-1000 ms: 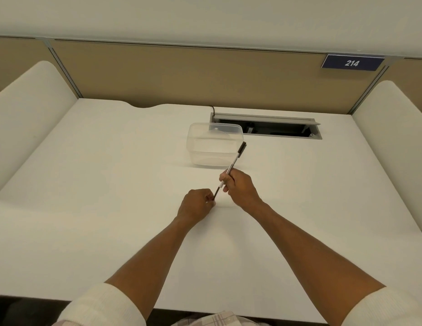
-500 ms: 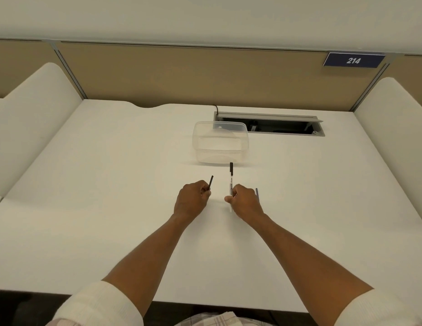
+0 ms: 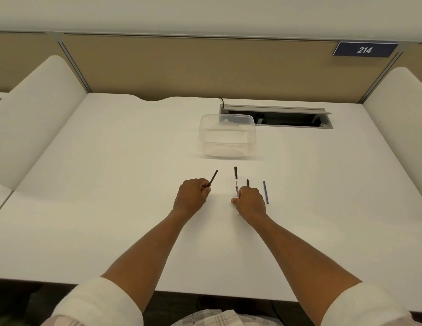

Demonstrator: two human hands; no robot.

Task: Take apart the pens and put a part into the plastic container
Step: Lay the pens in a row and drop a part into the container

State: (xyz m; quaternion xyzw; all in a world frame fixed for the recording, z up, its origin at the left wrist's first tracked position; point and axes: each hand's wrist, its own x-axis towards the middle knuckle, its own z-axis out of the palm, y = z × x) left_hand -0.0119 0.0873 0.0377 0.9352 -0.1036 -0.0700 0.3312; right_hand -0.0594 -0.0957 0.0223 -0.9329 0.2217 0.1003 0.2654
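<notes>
My left hand (image 3: pixel 193 196) is closed around a thin black pen part (image 3: pixel 213 178) that sticks out up and to the right. My right hand (image 3: pixel 249 203) grips a white pen barrel with a black cap end (image 3: pixel 235 182), pointing away from me. A short black piece (image 3: pixel 248 182) shows just above my right knuckles; whether it lies on the desk or is held I cannot tell. A slim blue-grey part (image 3: pixel 265 192) lies on the white desk (image 3: pixel 111 184) to the right of that hand. The clear plastic container (image 3: pixel 227 135) stands open and empty beyond both hands.
An open cable tray slot (image 3: pixel 276 116) with a black cord sits behind the container. White curved side dividers (image 3: pixel 33 123) flank the desk, and a tan back panel carries a blue sign reading 214 (image 3: pixel 365 50).
The pen that both hands held together has come apart: my left hand moved left with the black part, my right hand lowered the barrel to the desk.
</notes>
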